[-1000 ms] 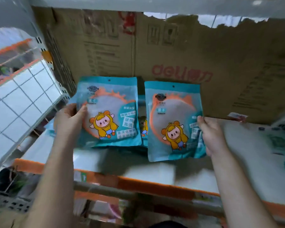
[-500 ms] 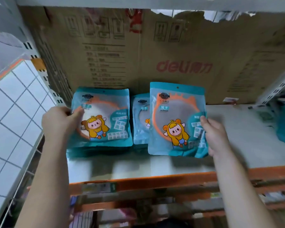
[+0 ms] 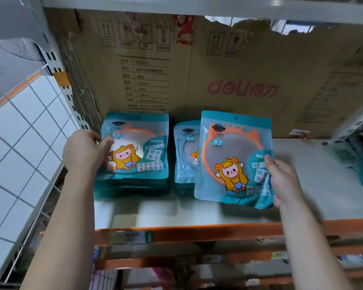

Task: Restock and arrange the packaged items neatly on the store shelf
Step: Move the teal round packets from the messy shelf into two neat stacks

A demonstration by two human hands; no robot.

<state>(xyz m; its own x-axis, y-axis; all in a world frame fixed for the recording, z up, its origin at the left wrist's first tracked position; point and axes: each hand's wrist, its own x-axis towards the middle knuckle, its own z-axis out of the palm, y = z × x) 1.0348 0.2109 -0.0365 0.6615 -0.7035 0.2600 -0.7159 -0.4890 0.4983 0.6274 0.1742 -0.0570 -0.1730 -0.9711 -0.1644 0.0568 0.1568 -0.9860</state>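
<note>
Left pack (image 3: pixel 137 147) has come down onto the corner stack (image 3: pixel 132 188) on the shelf (image 3: pixel 323 185), my left hand (image 3: pixel 82 151) pinching its edge; right pack (image 3: pixel 233 160), gripped by my right hand (image 3: pixel 285 181), hovers over the middle stack (image 3: pixel 184 155), next to lay, I judge.

Bare white shelf board (image 3: pixel 314 181) lies open along the front and right of the frame. A brown cardboard box (image 3: pixel 218 65) walls off the back. A stack of teal mirror packets (image 3: pixel 134 185) blocks centre-left, a smaller teal stack (image 3: pixel 183 164) and one raised teal packet (image 3: pixel 233 155) the centre, a narrow gap between.
</note>
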